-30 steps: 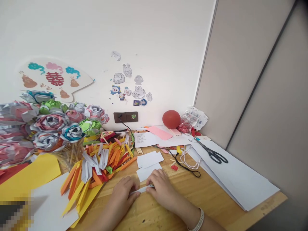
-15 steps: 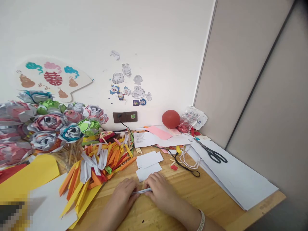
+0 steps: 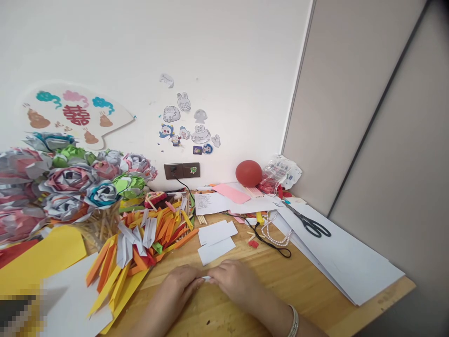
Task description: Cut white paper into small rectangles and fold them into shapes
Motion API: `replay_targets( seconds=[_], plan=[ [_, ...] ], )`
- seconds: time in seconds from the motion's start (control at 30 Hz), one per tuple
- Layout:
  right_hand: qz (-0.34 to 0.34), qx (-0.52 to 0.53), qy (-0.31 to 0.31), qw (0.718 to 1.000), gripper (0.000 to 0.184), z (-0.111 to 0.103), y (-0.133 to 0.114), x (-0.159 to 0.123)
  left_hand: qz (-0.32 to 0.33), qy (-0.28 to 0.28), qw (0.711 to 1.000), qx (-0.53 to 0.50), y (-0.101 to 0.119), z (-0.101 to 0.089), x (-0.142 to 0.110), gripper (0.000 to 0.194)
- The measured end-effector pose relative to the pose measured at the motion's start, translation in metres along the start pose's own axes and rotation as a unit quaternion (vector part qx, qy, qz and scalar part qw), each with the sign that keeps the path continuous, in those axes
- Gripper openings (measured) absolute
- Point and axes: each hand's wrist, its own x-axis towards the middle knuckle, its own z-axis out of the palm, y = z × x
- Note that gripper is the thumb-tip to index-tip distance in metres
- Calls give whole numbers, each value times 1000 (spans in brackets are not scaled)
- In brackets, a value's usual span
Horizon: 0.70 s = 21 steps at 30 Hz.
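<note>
Between my two hands, just above the wooden table [image 3: 280, 299], is a small folded strip of white paper [image 3: 206, 279]. My left hand [image 3: 183, 283] pinches its left end, and my right hand [image 3: 231, 282], with a bracelet at the wrist, pinches the right end. Fingers cover most of the strip, so only a short white piece shows. Just beyond my hands lie white paper rectangles [image 3: 216, 236], one partly over the other. To the left is a pile of folded paper strips [image 3: 164, 229] in orange, yellow and white.
Paper flowers [image 3: 72, 180] crowd the left side. Black-handled scissors [image 3: 312, 224] rest on large white sheets [image 3: 361, 262] at right. A red balloon [image 3: 249, 173], bead string [image 3: 277, 241] and black cord [image 3: 280, 252] sit toward the back. A wall socket [image 3: 181, 171] is behind.
My fingers have closed in over the white strip, so less of it shows now. My right hand has shifted slightly toward me. The things on the table stay put.
</note>
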Motion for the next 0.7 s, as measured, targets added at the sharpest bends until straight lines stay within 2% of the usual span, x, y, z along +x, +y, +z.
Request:
replay_targets(
  seconds=[0.17,0.3,0.4,0.57,0.7],
  plan=[
    [17,13,-38,999,15,-5,-1,-2,14,-1,999,36,2,2,-1,31],
    [5,67,-41,997,21,-7,3,-2,-50,-39,998,0,3,-2,-2,32],
    [21,120,-44,992,24,-9,5,-3,-98,-65,992,-43,6,-7,-2,30],
    [53,201,-49,977,23,-15,5,-5,-96,-76,988,-92,7,-11,-3,33],
    [83,262,-25,961,19,-20,8,-5,-133,-77,978,-138,4,-12,-2,34]
  ],
)
